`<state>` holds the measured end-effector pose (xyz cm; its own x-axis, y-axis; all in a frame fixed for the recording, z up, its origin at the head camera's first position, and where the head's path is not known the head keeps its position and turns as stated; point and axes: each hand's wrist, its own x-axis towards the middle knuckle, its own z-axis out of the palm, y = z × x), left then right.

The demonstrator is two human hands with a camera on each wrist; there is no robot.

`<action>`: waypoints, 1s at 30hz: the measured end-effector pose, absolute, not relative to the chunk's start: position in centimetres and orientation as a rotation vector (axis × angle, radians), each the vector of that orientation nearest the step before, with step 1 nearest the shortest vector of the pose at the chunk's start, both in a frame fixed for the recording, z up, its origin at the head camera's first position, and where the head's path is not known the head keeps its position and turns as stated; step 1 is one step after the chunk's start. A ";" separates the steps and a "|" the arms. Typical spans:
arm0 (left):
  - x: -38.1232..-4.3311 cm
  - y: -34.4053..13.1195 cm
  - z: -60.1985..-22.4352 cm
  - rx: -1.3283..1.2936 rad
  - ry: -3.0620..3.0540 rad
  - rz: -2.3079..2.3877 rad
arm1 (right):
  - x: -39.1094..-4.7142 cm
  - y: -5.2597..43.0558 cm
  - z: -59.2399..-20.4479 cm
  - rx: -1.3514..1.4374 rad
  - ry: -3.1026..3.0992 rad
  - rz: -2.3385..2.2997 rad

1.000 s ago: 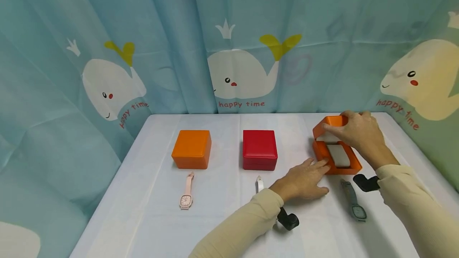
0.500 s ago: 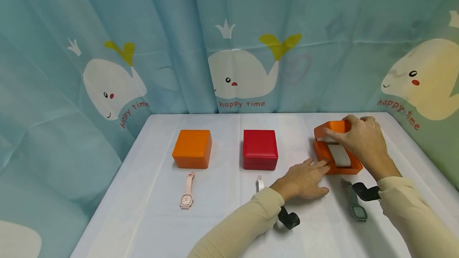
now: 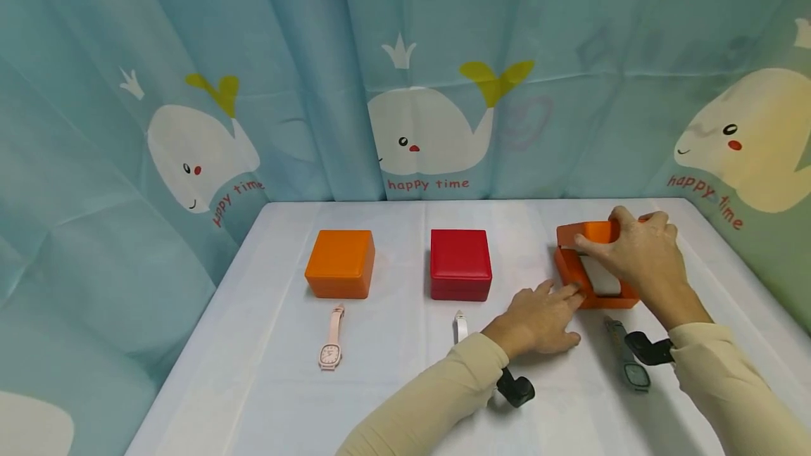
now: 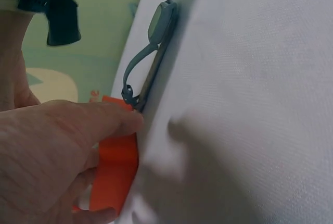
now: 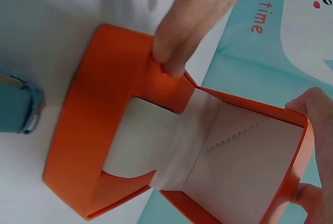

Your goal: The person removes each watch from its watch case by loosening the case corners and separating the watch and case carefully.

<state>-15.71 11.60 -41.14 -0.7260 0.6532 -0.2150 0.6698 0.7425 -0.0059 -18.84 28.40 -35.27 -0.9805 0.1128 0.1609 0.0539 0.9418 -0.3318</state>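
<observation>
An orange watch box [image 3: 569, 273] stands at the table's right rear, its lid [image 5: 250, 151] raised and a pale cushion [image 5: 143, 138] inside. My right hand [image 3: 643, 248] pinches the lid's edge between thumb and fingers. On the box's left side, the outstretched fingers of my left hand [image 3: 538, 319] touch the rim; in the right wrist view their fingertips [image 5: 174, 67] lie over it. Just in front of the box lies a grey-green watch [image 3: 636, 374], seen also in the left wrist view with its strap [image 4: 136, 65] close by the box.
To the left stand a closed red box [image 3: 460, 259] and a closed orange box [image 3: 340, 262]. A pink watch [image 3: 330, 355] lies before the orange one. A white watch strap [image 3: 460, 326] shows beyond my left sleeve. Behind the table hangs a blue curtain [image 3: 304, 125].
The lid and my right hand have shifted a little lower in the head view, so the lid looks shallower. My left hand keeps its place at the box's side.
</observation>
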 end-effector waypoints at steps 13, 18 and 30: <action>-15.5 11.7 -41.4 1.046 2.773 -0.088 | -18.0 28.3 -36.2 -0.159 -2.936 0.477; -15.0 11.8 -41.4 1.076 2.827 -0.120 | -17.8 28.4 -36.2 -0.153 -2.927 0.486; -14.9 11.8 -41.4 1.088 2.846 -0.217 | -17.6 28.5 -36.1 -0.182 -2.937 0.457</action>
